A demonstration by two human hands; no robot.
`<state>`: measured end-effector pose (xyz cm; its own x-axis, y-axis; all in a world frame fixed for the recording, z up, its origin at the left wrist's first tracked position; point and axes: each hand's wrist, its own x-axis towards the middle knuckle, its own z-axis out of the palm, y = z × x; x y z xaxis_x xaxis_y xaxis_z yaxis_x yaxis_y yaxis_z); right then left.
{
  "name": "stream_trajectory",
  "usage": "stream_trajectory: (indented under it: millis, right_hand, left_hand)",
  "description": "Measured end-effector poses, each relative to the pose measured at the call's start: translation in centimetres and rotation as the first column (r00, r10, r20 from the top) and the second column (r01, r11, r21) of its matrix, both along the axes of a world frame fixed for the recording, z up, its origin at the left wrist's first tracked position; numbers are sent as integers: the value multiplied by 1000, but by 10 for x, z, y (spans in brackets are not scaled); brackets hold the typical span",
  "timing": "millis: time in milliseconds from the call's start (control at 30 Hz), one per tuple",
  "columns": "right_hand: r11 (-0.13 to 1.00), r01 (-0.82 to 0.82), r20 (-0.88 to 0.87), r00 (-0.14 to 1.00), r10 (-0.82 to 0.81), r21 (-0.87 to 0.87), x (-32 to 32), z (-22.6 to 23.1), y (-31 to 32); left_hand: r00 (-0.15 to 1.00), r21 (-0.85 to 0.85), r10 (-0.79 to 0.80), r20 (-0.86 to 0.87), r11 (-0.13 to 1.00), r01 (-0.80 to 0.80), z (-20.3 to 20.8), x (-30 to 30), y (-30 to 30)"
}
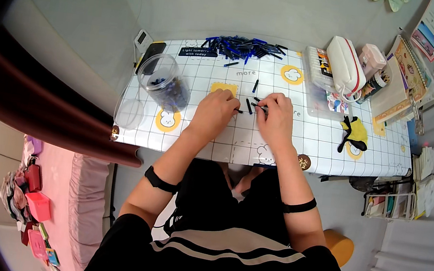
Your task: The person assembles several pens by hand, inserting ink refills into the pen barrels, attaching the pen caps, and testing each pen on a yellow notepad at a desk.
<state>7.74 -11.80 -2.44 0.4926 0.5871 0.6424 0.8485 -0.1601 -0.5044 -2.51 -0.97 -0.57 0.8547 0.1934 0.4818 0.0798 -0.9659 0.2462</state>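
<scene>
Over the middle of the table, my left hand [216,112] is closed, its fingertips pinching the end of a small dark tube that looks like an ink cartridge [239,111]. My right hand [277,117] is closed too, with thumb and fingers around one or more dark cartridges [261,107]; how many is hidden. Between the hands lies a loose cartridge [249,106], and another [256,86] lies just beyond. A large heap of blue and black cartridges [242,47] rests at the table's back edge. To the left, a clear jar [164,86] holds several more.
A clear round lid [131,114] lies at the left. A black phone-like slab [152,54] is behind the jar. On the right are a clear case [316,96], a white pouch [347,65], a pen holder [374,86], upright notebooks [409,67] and a yellow-black object [356,133].
</scene>
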Motion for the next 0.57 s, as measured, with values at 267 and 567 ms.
stream_trajectory:
  millis: [267,567]
  right_hand:
    - [991,-109,-54,992,114,83,1,5,-1]
    - [911,-413,-53,909,413,0,0,3,-4]
  left_hand:
    - [986,-159,152,-68,974,-161,4,-7,-7]
    - [989,-320,150,-7,936,-144,0,-8,-1]
